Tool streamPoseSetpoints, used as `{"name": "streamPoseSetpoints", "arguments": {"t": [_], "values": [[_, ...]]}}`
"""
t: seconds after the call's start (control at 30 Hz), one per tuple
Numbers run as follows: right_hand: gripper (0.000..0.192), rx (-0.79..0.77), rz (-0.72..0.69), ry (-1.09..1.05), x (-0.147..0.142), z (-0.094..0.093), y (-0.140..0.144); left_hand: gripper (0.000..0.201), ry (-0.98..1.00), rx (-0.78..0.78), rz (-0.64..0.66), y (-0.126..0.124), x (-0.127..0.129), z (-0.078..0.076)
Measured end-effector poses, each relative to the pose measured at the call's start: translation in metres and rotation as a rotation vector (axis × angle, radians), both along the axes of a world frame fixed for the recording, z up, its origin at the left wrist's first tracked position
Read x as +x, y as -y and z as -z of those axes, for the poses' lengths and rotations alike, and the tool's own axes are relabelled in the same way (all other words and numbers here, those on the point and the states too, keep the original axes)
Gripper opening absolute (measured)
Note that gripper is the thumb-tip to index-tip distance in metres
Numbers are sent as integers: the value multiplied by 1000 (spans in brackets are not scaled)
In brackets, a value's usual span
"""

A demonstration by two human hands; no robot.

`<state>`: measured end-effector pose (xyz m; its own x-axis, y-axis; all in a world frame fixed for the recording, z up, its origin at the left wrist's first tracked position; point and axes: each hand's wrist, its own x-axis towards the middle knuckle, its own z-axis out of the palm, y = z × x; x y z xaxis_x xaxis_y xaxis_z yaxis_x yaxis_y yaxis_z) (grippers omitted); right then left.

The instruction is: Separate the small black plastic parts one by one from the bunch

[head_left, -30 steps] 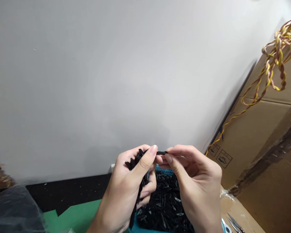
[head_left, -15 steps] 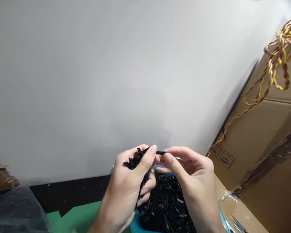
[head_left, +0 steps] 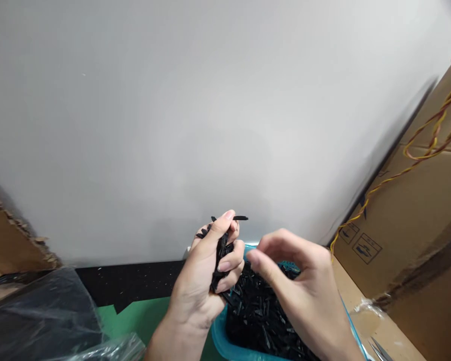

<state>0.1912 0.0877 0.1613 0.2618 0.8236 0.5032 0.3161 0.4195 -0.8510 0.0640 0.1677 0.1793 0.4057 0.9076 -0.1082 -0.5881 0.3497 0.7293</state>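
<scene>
My left hand is closed around a bunch of slim black plastic pieces, whose ends poke out between the thumb and fingers. One thin black piece juts to the right from under the left thumb tip. My right hand hovers to the right of it, thumb and curled forefinger slightly apart, with nothing visible between them; its fingertips are a little blurred. Below both hands stands a blue plastic tub full of similar loose black pieces, partly covered by the right hand and forearm.
Scissors lie at the lower right, beside a large cardboard box. A twisted yellow and brown cord hangs in front of that box. Clear plastic bags and a green sheet are at the left. A pale wall rises behind.
My right thumb and forefinger have let go of the thin black piece and drawn down from it. The piece now sticks out from the left hand alone. The view has shifted slightly.
</scene>
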Motion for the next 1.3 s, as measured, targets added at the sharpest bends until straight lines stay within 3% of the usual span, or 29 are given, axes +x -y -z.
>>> {"name": "streamPoseSetpoints", "arguments": {"t": [0.13,0.27,0.47,0.57,0.63,0.77,1.03,1.3], "values": [[24,-198,-263,242,-6,5,1,41,65,-6,-9,-3,-8,-2],[20,-167,-324,309,-14,11,-4,40,111,-95,5,-6,-12,-1],[22,8,-185,310,-10,7,1,41,130,-112,-2,-11,-11,2],[29,17,-94,264,-4,4,5,34,118,-113,16,-6,-4,5],[35,2,-63,257,-1,4,6,42,108,-117,34,-1,4,7],[35,-31,-64,276,7,7,5,52,81,-142,100,10,20,11],[41,-120,-115,210,9,8,8,48,95,-174,182,12,26,16],[30,-27,-12,158,7,6,2,50,117,-143,235,8,23,18]]}}
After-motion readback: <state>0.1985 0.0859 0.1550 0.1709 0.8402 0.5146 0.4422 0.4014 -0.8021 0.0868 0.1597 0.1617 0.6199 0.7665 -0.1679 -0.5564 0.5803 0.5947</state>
